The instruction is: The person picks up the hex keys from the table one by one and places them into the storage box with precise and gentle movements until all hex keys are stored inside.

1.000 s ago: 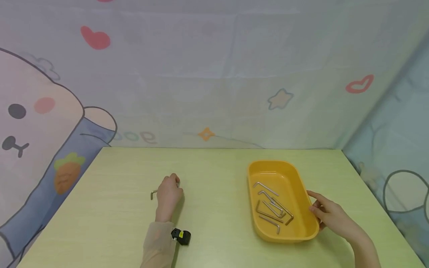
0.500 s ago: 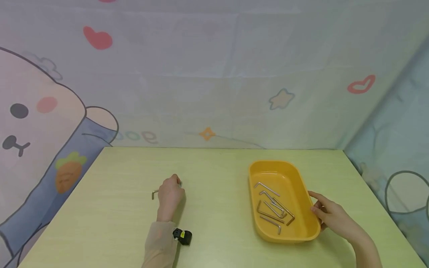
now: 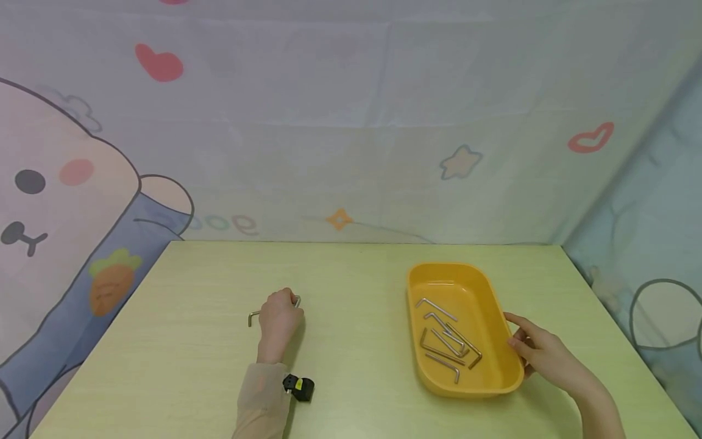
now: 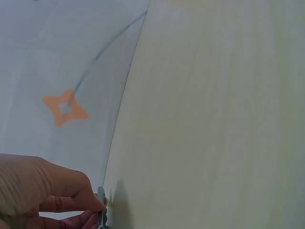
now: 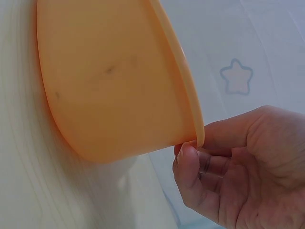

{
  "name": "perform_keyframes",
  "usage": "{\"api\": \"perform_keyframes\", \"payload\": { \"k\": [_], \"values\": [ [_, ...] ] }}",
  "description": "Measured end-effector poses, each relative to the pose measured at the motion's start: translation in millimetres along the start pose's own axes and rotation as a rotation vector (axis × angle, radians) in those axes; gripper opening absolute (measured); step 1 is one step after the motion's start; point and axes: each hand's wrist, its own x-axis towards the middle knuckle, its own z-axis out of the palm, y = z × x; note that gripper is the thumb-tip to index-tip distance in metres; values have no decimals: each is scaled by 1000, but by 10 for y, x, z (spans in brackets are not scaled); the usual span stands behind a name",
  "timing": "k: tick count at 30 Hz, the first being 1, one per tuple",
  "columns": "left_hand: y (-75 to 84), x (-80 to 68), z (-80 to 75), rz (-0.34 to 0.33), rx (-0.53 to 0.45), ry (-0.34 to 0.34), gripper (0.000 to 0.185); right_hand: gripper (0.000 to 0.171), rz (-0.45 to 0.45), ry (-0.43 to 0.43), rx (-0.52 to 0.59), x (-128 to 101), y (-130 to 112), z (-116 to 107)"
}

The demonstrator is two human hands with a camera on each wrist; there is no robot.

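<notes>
1. The left hand (image 3: 278,317) rests on the table (image 3: 351,390), left of centre, its curled fingertips (image 4: 90,204) pinching a hex key (image 3: 253,315).
2. That key lies flat, long axis running left-right, with its short bent leg at the left end pointing toward the near edge.
3. The right hand (image 3: 540,352) grips the right rim of the orange tray (image 3: 493,305), fingers curled beneath the edge; more hex keys (image 3: 446,341) lie inside.

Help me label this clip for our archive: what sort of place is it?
Probably a staged tabletop recording corner, not a workshop: a pale green table walled by cartoon-printed cloth. The left hand pinches a hex key; the right hand holds a yellow tray of hex keys.
</notes>
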Motion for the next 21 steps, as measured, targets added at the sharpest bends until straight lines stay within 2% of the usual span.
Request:
{"api": "perform_keyframes", "payload": {
  "k": [12,21],
  "values": [
    [24,-5,28,47,10,21,20,54,-14,6,-9,15,-19,10],
    [71,5,73,78,29,7,16,54,-15,4,-7,20,-14,12]
  ]
}}
